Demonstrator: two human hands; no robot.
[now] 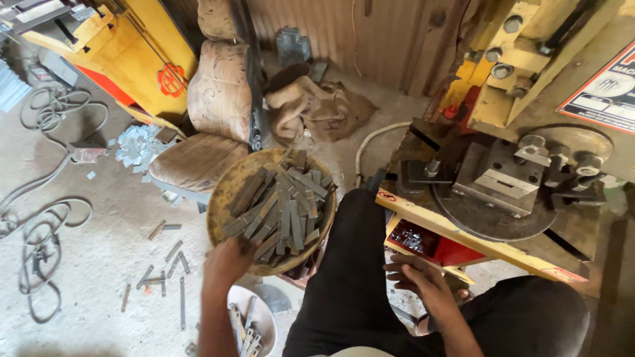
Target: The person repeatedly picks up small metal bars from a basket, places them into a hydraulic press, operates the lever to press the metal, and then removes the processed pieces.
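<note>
On the dusty floor at far left, grey cables (40, 231) lie in loops, and loose metal strips (165, 264) are scattered nearer the middle. Behind them stands a yellow cabinet (142, 59) bearing a round red emblem (172, 79), next to a worn padded seat (211, 112). Below the seat sits a round yellow bowl (221, 198) heaped with flat grey metal pieces (281, 208). The left hand (228, 261) rests at the bowl's near rim, fingers curled down into the pieces; whether they grip one cannot be told. A white tub (264, 317) with a few strips stands just beneath that hand. Right of the black-trousered leg, the right hand (423, 281) lies on the knee, fingers spread and holding nothing, near a red tray (456, 251) under the yellow press table (463, 238). At upper right, a rectangular red, white and dark label (605, 89) is fixed to the machine.
</note>
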